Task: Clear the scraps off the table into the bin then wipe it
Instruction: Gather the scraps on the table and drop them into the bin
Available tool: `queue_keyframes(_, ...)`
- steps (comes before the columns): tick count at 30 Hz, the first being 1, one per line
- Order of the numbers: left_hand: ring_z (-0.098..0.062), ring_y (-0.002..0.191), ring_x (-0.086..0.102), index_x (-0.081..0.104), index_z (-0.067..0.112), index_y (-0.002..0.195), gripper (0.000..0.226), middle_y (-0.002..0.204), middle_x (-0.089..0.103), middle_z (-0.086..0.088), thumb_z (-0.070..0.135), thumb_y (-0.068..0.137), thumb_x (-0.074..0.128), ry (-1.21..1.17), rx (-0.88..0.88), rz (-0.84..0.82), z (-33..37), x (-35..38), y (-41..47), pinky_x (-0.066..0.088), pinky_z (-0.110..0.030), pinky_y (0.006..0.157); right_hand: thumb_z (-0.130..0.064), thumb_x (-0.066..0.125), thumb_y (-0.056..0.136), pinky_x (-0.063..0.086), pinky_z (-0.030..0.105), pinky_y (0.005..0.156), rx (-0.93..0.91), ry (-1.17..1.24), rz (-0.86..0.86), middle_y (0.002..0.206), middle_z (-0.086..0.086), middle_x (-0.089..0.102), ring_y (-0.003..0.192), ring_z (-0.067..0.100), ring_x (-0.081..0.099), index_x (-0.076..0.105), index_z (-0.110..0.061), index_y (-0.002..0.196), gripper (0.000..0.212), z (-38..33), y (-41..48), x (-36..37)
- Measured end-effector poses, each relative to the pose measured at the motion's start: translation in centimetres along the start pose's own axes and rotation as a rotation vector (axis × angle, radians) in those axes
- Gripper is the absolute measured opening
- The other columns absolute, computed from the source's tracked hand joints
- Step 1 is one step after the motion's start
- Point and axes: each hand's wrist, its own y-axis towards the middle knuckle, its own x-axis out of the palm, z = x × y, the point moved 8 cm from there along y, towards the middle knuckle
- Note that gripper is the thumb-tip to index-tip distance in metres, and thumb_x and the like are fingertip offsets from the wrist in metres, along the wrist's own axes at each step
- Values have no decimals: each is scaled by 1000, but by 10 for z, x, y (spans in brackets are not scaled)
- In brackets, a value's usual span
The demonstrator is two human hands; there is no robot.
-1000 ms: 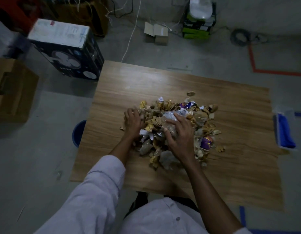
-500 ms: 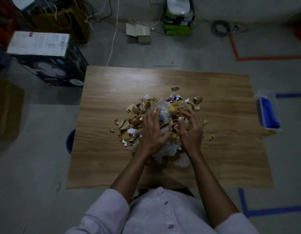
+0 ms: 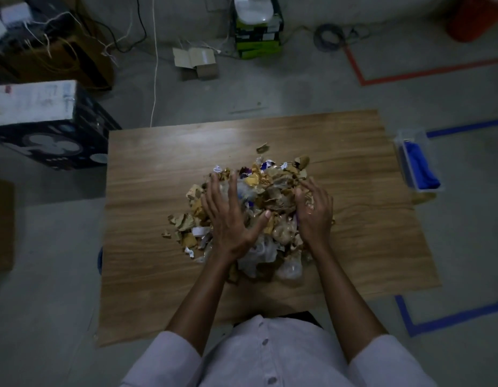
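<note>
A heap of scraps point(image 3: 273, 191), torn cardboard, foil wrappers and clear plastic, lies in the middle of the wooden table point(image 3: 147, 275). My left hand point(image 3: 231, 216) rests flat on the heap's left side with fingers spread. My right hand point(image 3: 315, 210) cups the heap's right side, fingers curled against the scraps. Neither hand has lifted anything. A sliver of the blue bin point(image 3: 100, 259) shows under the table's left edge. A blue cloth point(image 3: 421, 169) lies in a clear tray point(image 3: 404, 141) at the table's right edge.
A black and white fan box point(image 3: 47, 127) stands on the floor to the left. Small cardboard boxes point(image 3: 197, 62), cables and a green box stack point(image 3: 257, 32) sit beyond the table. Red and blue tape lines mark the floor on the right.
Both hands have shifted over the heap: the left one moved inward and spread flat, the right one moved out to the heap's right side. The camera view also swung left.
</note>
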Motion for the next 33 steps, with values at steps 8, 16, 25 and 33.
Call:
queue_keyframes(8, -32, 155, -18, 4, 40, 162, 95, 170, -15, -6, 86, 82, 26, 247, -8, -282, 9, 55, 44, -9, -69, 118, -76, 61, 80, 16, 52, 119, 241, -219, -352, 168, 8, 9, 152, 32, 6, 35, -51, 147, 76, 39, 105, 77)
queue_keyframes(16, -29, 156, -12, 13, 35, 162, 90, 171, -6, -3, 81, 87, 32, 295, -47, -344, -3, 79, 43, -9, -66, 120, -26, 69, 83, 44, 46, 93, 34, -182, -245, 117, 7, 58, 109, 35, 46, 71, -20, 109, 27, 31, 110, 100)
queue_keyframes(25, -27, 157, 8, 28, 24, 161, 70, 170, 11, -6, 58, 100, 34, 73, 105, -96, 20, 41, 25, 2, -63, 122, -13, 58, 98, 40, 26, 107, -246, 96, -185, 135, 9, 55, 128, 21, 51, 62, -10, 130, 32, -47, 34, 55)
queue_keyframes(33, -31, 158, -2, 27, 26, 161, 69, 171, 10, -3, 62, 103, 20, 234, 147, -134, 7, 33, -4, -8, -65, 121, -49, 45, 102, 12, 44, 115, -204, -182, -382, 157, -9, 42, 148, 15, 28, 49, -36, 147, 47, -33, -6, 49)
